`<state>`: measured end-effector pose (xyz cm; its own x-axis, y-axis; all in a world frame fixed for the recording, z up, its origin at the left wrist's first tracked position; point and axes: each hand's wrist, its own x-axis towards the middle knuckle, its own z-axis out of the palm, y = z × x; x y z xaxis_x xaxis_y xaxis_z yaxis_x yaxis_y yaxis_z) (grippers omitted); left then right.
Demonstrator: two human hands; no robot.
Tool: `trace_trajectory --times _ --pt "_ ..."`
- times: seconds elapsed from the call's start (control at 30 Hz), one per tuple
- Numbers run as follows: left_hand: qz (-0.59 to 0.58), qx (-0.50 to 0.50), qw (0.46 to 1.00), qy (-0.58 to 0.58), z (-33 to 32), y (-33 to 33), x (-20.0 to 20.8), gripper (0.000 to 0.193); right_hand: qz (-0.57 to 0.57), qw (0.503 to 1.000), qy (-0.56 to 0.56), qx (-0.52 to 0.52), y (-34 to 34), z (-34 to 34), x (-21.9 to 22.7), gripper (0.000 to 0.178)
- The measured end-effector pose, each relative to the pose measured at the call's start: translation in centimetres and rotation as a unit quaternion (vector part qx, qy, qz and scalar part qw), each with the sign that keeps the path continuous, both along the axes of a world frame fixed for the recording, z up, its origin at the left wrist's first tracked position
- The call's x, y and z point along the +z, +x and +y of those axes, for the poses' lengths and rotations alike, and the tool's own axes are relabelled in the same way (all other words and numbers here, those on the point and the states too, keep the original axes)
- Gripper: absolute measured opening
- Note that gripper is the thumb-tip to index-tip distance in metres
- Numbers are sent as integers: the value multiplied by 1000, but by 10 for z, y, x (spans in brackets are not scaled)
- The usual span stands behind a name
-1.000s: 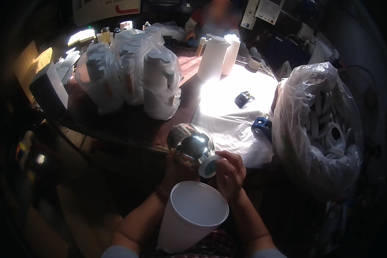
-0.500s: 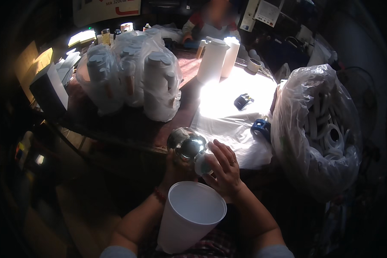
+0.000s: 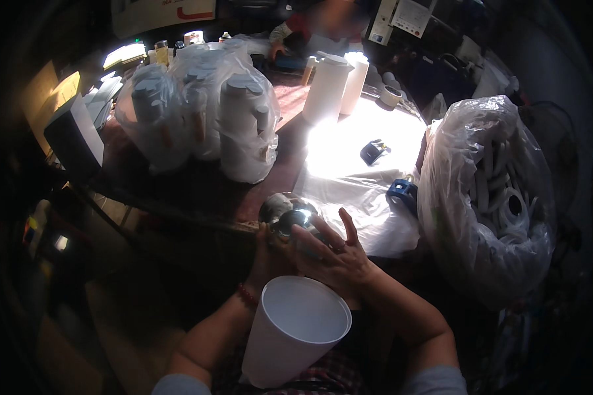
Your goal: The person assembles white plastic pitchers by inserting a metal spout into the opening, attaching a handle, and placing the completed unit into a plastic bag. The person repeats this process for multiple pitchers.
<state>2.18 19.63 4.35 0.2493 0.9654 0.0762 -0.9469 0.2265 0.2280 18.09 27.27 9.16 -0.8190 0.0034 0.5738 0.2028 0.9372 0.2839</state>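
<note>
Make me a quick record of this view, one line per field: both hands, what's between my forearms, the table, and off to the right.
Left hand: holding a silvery vessel
Right hand: spread over the vessel's right side
Between forearms: white container, open-topped, tilted
Table, left: bagged jugs
Table, right: white jug, plastic sheet
Off right: clear bag of white parts

the room is dim around a reddish-brown worktable (image 3: 207,191), 1 harsh patch of white light (image 3: 339,155) burning out its far right side. a pale sign (image 3: 151,16) with a red stroke shows behind; the grey wall (image 3: 553,62) at right lies in shadow.
</note>
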Motion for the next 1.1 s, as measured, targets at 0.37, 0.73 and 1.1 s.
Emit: trace_trajectory --times 0.37,0.73,1.1 --pt "-103 -42 990 90 3 -1 2 77 62 975 -200 69 13 -1 28 64" --pt "23 -73 997 32 20 9 21 83 98 484 -869 -41 22 85 0 100" --pt "132 -160 978 9 32 8 23 84 55 390 -919 32 30 119 -29 72"
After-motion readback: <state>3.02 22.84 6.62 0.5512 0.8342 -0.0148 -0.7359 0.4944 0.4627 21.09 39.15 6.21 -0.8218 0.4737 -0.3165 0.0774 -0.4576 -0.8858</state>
